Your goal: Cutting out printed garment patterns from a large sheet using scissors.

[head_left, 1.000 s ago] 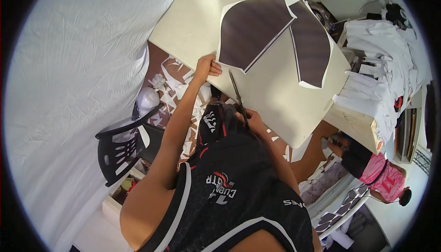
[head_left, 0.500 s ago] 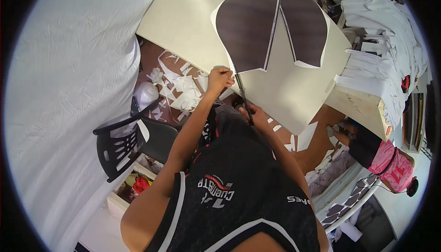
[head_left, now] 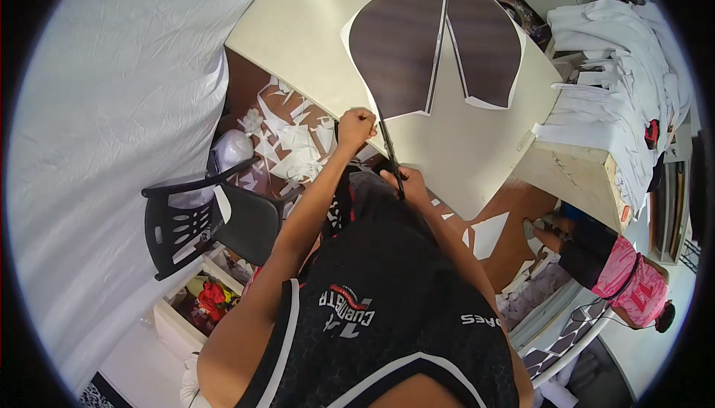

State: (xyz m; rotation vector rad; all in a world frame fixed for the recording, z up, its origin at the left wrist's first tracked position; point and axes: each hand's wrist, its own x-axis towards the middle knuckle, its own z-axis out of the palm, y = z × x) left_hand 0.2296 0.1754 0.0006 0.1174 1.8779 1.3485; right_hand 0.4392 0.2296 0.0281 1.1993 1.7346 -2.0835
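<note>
Two dark panels with white margins, either fabric or paper, lie side by side on a pale table: the left panel [head_left: 395, 51] and the right panel [head_left: 484, 43]. My right hand [head_left: 410, 185] is wrapped round the handles of long black scissors [head_left: 389, 149]. Their blades reach up to the lower left corner of the left panel, at its white margin. Beside the blade tips, my left hand [head_left: 356, 126] is closed in a pinch at that white edge; its fingers partly hide what they grip.
The pale table [head_left: 298, 43] has its near corner beside my right forearm. White scraps [head_left: 298, 144] litter the brown floor at left, near a black chair [head_left: 249, 222]. White cloth [head_left: 611, 58] is piled on the right. A person in a pink top [head_left: 629, 278] is farther right.
The view has shifted slightly. Both hands stay at nearly the same place by the left panel's lower corner, and the scissor blades now look closer to upright along its edge.
</note>
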